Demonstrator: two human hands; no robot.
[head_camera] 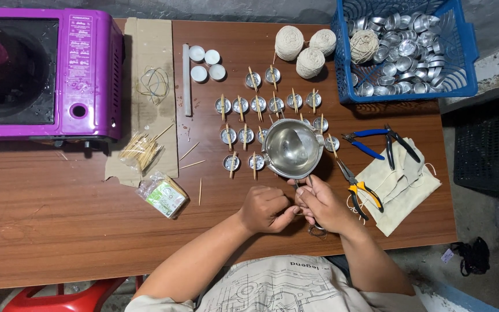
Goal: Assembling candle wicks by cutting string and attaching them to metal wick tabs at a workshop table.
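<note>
Both forearms came up from the bottom of the view and converged near the middle, bare to the elbow. The left hand (pixel 265 209) lay knuckles up, fingers curled inward into a loose fist, thumb and forefinger pinched toward the other hand. The right hand (pixel 320 203) sat just beside it, touching at the fingertips, its fingers bent and bunched together, wrist angled inward. What the fingertips pinched between them was too small to tell.

A purple stove (pixel 82 75), three twine balls (pixel 307 49) and a blue basket (pixel 463 63) of tin cups line the table's far edge.
</note>
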